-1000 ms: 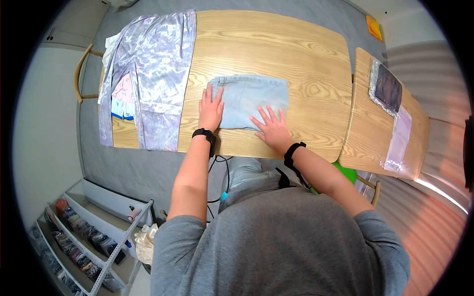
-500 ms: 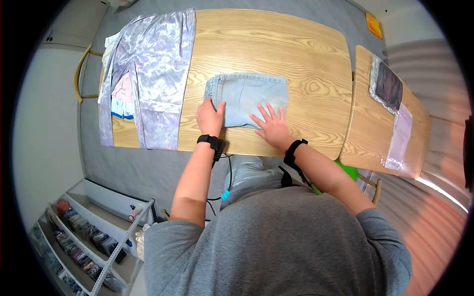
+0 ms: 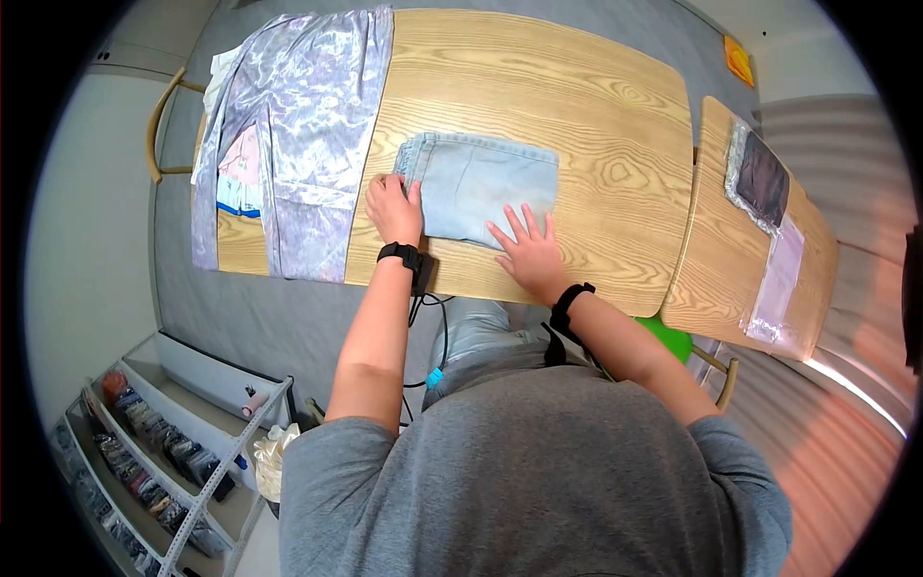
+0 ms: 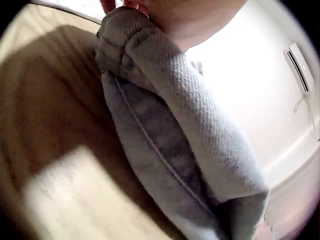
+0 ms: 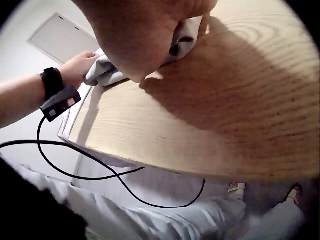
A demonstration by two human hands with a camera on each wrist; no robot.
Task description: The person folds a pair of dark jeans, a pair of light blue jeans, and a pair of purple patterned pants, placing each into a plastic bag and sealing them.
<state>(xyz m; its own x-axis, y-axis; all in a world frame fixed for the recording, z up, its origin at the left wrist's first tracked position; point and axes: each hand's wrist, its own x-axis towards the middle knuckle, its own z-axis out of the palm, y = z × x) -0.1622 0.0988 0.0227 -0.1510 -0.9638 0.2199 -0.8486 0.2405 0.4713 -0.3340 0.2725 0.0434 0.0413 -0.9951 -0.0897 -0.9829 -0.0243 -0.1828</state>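
Observation:
A folded light-blue denim garment (image 3: 481,183) lies on the wooden table in front of me. My left hand (image 3: 394,210) holds its left end, where the layers bunch up. In the left wrist view, fingertips (image 4: 135,6) curl at the top of the thick, rolled denim edge (image 4: 185,95), and a stitched seam runs along the layer below. My right hand (image 3: 534,255) lies flat with fingers spread on the garment's lower right corner. The right wrist view shows the heel of that hand (image 5: 140,40) low over the table, hiding most of the denim.
Shiny lavender pants (image 3: 317,125) are spread over the left of the table (image 3: 538,67), above pink and white clothes (image 3: 240,159). On a second table at right lie a dark bagged garment (image 3: 760,178) and a lilac packet (image 3: 774,274). A black cable (image 5: 65,145) hangs by the near edge.
My left hand went from lying flat on the denim's left side to gripping its left end, shifting left and slightly away from me. The garment's left side has turned slightly; the right hand stays put.

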